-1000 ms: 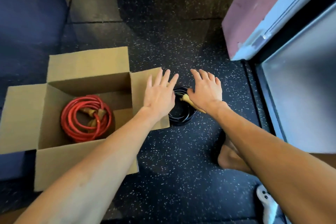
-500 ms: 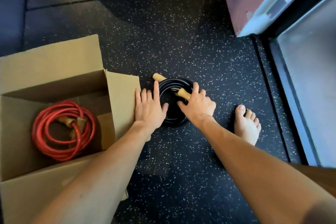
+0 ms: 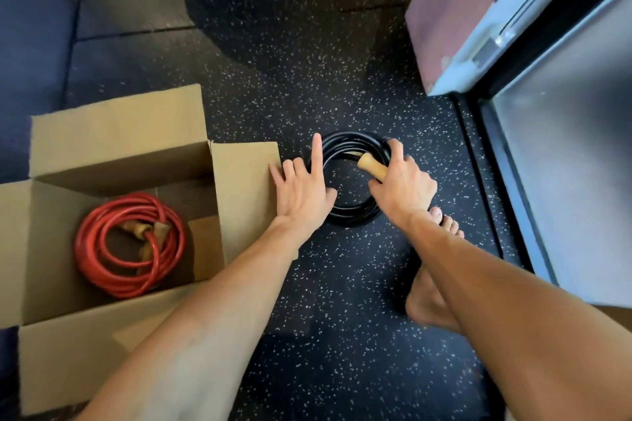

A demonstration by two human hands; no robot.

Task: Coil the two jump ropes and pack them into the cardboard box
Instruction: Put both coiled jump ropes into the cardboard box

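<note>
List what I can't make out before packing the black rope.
Head view:
- Second handle of the black rope: unseen; right hand holds one.
- Whether the left hand grips the coil: its back covers that.
- Left flap of the cardboard box: cut by frame edge.
- Handles of the red rope: blurred in shadow.
</note>
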